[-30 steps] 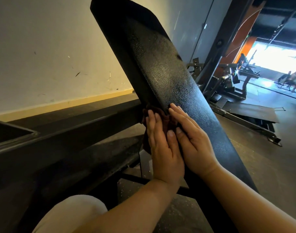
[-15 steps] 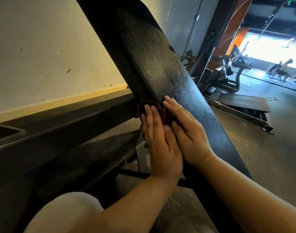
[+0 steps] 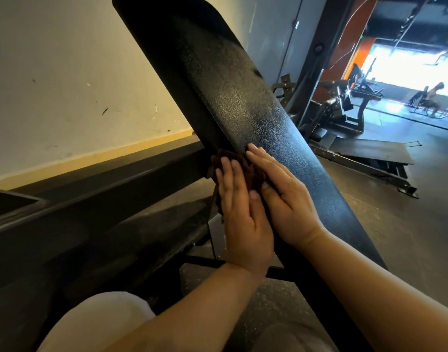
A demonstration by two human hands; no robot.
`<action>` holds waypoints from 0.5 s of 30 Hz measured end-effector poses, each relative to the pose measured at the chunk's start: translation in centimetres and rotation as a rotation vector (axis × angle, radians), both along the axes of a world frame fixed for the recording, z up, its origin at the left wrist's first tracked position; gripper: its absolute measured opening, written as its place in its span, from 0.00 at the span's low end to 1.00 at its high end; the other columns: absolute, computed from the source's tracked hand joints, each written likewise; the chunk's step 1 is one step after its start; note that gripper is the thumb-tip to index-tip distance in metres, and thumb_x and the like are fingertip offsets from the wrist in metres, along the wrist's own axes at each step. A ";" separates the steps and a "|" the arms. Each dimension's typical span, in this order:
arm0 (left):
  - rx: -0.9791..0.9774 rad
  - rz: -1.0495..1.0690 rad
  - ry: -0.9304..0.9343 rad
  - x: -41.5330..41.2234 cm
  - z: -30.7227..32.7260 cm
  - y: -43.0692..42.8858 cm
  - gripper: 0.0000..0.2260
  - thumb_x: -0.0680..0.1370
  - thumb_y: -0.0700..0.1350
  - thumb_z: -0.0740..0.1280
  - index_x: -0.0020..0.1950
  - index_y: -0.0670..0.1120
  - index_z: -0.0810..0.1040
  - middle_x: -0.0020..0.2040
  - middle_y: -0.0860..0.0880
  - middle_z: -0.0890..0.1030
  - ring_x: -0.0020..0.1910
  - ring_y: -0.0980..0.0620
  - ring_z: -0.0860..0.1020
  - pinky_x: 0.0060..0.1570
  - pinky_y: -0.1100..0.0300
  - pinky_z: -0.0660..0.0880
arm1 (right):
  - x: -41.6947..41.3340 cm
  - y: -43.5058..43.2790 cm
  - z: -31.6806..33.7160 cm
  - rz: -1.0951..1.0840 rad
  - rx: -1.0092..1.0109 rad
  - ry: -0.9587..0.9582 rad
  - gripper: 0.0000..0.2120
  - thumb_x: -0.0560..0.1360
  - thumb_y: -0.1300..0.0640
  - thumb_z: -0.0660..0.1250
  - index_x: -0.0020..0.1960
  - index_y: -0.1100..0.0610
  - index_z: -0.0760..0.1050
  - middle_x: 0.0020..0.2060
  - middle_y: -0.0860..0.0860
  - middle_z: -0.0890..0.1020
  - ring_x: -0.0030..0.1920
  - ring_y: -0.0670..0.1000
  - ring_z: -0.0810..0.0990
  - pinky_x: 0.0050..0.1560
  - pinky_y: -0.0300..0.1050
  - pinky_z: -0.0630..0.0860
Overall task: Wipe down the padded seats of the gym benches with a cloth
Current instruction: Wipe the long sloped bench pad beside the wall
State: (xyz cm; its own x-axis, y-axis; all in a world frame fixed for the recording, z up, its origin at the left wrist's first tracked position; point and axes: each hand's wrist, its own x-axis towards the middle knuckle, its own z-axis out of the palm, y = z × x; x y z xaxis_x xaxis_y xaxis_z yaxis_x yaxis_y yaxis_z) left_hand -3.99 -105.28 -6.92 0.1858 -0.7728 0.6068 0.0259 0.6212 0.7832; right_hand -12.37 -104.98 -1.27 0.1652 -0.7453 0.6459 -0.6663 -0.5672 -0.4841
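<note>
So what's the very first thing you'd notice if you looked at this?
A big black padded bench slants across the middle, shiny and bumpy. Low on its near edge, a left hand and a right hand press flat, side by side, on a dark reddish cloth. Far off at the upper right, a bright doorway glows behind other gym machines.

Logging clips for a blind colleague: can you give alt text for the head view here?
Both hands, left hand and right hand, press a dark cloth flat-fingered against the lower left edge of a tilted black bench pad. A pale wall stands left; gym machines sit far right.
</note>
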 end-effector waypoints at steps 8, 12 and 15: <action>0.006 0.107 -0.065 2.4 2.6 -3.5 0.24 0.85 0.42 0.54 0.81 0.51 0.53 0.80 0.60 0.49 0.80 0.58 0.46 0.79 0.53 0.48 | -0.1 -0.4 -0.2 0.007 -0.006 -0.014 0.26 0.78 0.69 0.59 0.74 0.56 0.70 0.75 0.48 0.70 0.77 0.46 0.63 0.77 0.55 0.62; 0.032 0.153 -0.119 -0.2 0.4 -0.1 0.24 0.85 0.49 0.52 0.81 0.49 0.53 0.82 0.55 0.49 0.80 0.53 0.51 0.78 0.51 0.52 | -0.3 -0.3 -0.2 0.013 -0.010 -0.027 0.26 0.77 0.70 0.58 0.73 0.57 0.71 0.74 0.48 0.70 0.77 0.47 0.64 0.77 0.57 0.62; 0.034 0.140 -0.107 -0.6 0.0 0.5 0.24 0.84 0.51 0.51 0.81 0.50 0.55 0.81 0.58 0.51 0.78 0.57 0.52 0.77 0.58 0.51 | -0.2 -0.2 0.2 0.024 0.026 -0.012 0.28 0.74 0.71 0.57 0.73 0.59 0.71 0.75 0.50 0.70 0.77 0.46 0.63 0.78 0.54 0.60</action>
State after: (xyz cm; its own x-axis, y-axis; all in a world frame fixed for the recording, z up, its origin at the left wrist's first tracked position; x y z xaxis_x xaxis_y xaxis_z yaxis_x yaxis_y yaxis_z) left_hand -4.62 -104.77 -6.91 0.2289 -0.7644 0.6027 -0.1442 0.5857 0.7976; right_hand -12.61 -105.16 -1.03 0.1753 -0.7579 0.6283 -0.6467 -0.5699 -0.5070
